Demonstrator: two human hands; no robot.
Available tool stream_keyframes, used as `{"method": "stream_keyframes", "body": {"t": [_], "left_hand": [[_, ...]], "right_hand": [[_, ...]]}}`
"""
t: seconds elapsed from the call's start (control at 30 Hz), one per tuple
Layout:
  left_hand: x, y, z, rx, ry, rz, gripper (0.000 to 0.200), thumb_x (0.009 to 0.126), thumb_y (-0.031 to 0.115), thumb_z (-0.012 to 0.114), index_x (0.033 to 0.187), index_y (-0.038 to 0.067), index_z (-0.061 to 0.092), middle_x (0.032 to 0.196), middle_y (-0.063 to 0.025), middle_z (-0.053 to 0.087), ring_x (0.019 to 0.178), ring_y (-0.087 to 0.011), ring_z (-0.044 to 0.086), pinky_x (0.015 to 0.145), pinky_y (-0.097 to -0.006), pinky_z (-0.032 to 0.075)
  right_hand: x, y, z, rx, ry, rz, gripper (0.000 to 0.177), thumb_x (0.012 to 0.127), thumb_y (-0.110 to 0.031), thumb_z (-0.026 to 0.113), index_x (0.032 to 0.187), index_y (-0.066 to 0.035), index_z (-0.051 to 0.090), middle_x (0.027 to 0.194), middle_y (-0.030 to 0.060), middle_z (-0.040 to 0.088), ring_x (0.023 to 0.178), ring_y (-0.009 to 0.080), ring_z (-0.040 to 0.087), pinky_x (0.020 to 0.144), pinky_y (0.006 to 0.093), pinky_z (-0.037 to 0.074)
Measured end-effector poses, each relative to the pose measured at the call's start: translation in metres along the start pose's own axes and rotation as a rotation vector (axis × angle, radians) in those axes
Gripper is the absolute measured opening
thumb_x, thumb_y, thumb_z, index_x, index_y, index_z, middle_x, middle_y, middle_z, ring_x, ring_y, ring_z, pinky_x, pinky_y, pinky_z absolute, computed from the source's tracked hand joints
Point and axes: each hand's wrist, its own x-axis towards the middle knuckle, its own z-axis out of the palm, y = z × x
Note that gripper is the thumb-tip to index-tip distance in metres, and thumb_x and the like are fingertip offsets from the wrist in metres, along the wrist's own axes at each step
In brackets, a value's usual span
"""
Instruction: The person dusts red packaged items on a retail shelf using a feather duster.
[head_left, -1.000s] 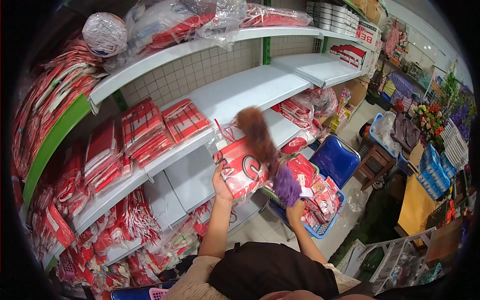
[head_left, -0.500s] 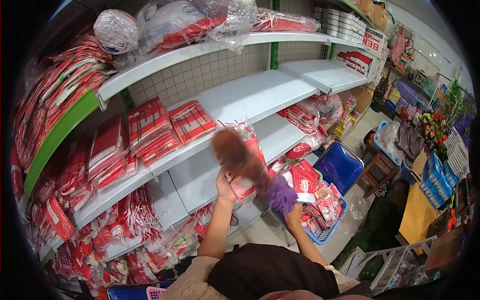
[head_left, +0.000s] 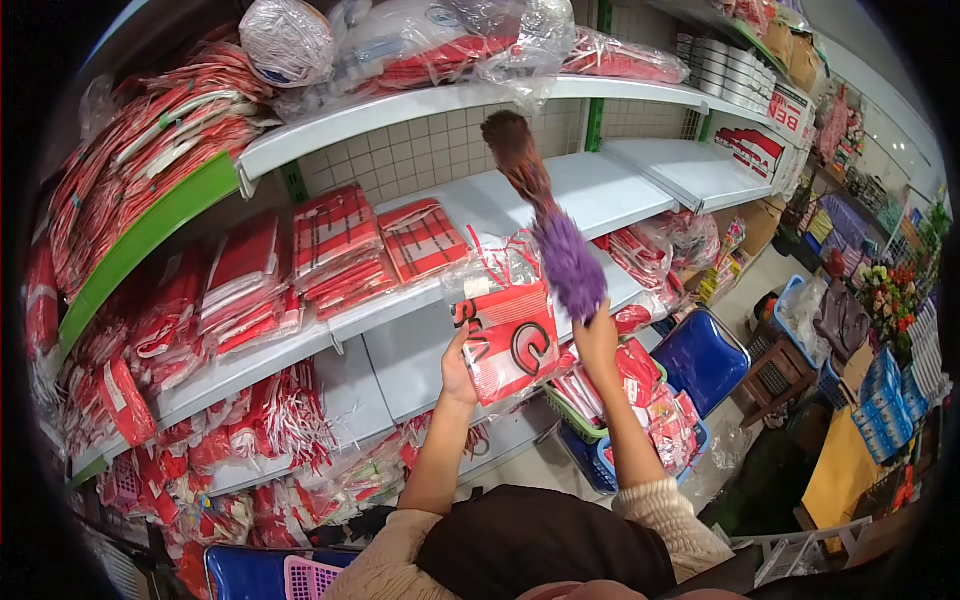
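My left hand [head_left: 460,372] grips the left edge of a red and white packet in clear plastic [head_left: 515,340], with black lettering on its face and red strings at its top. In my right hand [head_left: 597,335] is a feather duster [head_left: 572,260], purple near my fist and brown toward its raised tip. The duster points up and slightly left, over the shelf and just right of the packet. Stacks of red and white wrapped packets [head_left: 335,245] lie on the shelf to the left.
A white shelf [head_left: 490,205] runs across behind my hands. Bundled red and white goods fill the lower shelves. Blue chairs [head_left: 703,360] and a blue basket of packets [head_left: 690,455] stand on the right. A pink basket [head_left: 310,578] is at bottom left.
The feather duster has swung up off the packet, its tip now higher and to the right. The packet's lettered face now shows more fully. The view has shifted slightly.
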Motion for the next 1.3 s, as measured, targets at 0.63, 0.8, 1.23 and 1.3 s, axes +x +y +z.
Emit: {"method": "stream_keyframes", "body": {"t": [0.63,0.8,1.23,1.3], "left_hand": [[0.03,0.04,0.028,0.166,0.051,0.201,0.037,0.089,0.026,0.047,0.117,0.001,0.049,0.112,-0.0128,0.057,0.101,-0.0252,0.056,0.09,-0.0376,0.043],[0.059,0.07,0.061,0.381,0.169,0.286,0.038,0.088,0.028,0.049,0.117,0.004,0.049,0.107,-0.01,0.058,0.098,-0.0215,0.057,0.086,-0.0358,0.046],[0.08,0.085,0.015,2.043,0.428,0.675,0.095,0.074,0.044,0.065,0.133,-0.011,0.015,0.136,-0.0315,0.021,0.129,-0.0466,0.014,0.105,-0.0484,0.018],[0.068,0.079,0.012,2.252,0.472,0.575,0.092,0.075,0.048,0.061,0.131,-0.013,0.022,0.138,-0.0282,0.023,0.13,-0.0433,0.015,0.107,-0.0452,0.017]], "right_hand": [[0.047,-0.068,0.016,0.908,-0.282,-0.187,0.035,0.082,-0.021,0.06,0.111,-0.003,0.053,0.084,0.0024,0.058,0.076,0.0093,0.053,0.061,0.0236,0.041],[0.061,-0.084,0.043,1.152,-0.483,-0.104,0.038,0.082,-0.011,0.06,0.118,-0.002,0.049,0.077,-0.0007,0.058,0.065,0.0028,0.051,0.055,0.016,0.038],[0.15,-0.117,0.197,0.784,-0.368,-0.115,0.021,0.077,-0.006,0.062,0.094,0.006,0.058,0.077,0.0116,0.063,0.067,0.0143,0.058,0.059,0.0265,0.046],[0.149,-0.111,0.2,0.881,-0.477,-0.094,0.021,0.077,-0.008,0.063,0.092,0.005,0.057,0.076,0.0105,0.062,0.065,0.0149,0.057,0.058,0.0273,0.046]]}}
